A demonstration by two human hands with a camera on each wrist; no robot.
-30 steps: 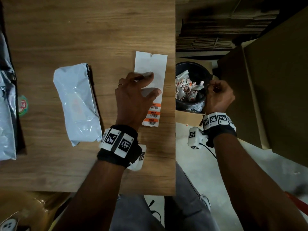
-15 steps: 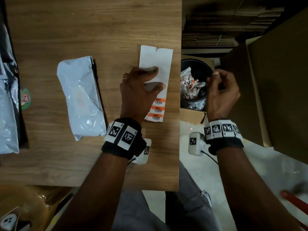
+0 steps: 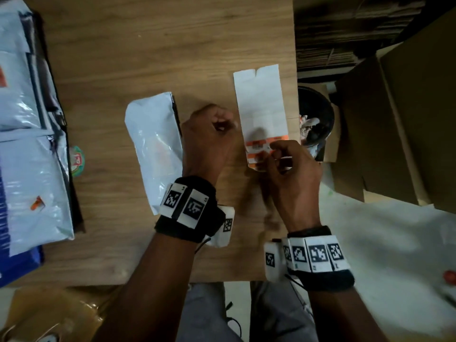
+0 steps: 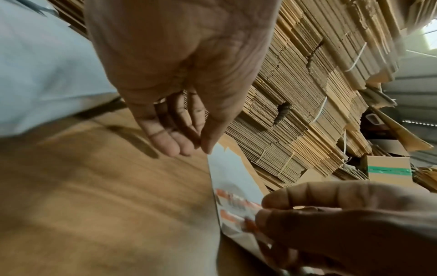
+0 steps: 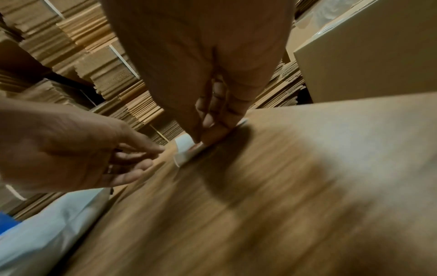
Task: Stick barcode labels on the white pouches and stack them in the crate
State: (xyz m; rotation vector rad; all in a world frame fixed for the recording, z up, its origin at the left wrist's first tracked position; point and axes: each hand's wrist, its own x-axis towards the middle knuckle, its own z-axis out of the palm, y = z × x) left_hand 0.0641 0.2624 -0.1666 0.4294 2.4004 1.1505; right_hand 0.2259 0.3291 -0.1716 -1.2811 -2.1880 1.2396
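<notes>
Right hand (image 3: 291, 169) is pinching the near end of the label sheet (image 3: 261, 107) between thumb and fingertips, right at the orange barcode labels (image 3: 259, 146) — the right wrist view is showing the sheet corner lifting off the table (image 3: 148, 45) under that pinch. Left hand (image 3: 209, 141) is hovering just beside the sheet's left edge, fingers loosely curled and gripping nothing; the left wrist view is showing them hanging relaxed above the wood. The rest of the sheet is lying flat near the table's right edge, its far end notched. One white pouch (image 3: 155, 144) is lying flat on the table just left of the left hand, lengthwise toward the person, no label showing on its upper face. More pouches (image 3: 27, 144) are sitting stacked at the table's left edge — one is carrying a small orange mark. A black bin (image 3: 318, 112) holding paper scraps is standing off the table's right side, next to a cardboard box (image 3: 407, 119). Motion blur is smearing the labels, so their print is unreadable.
</notes>
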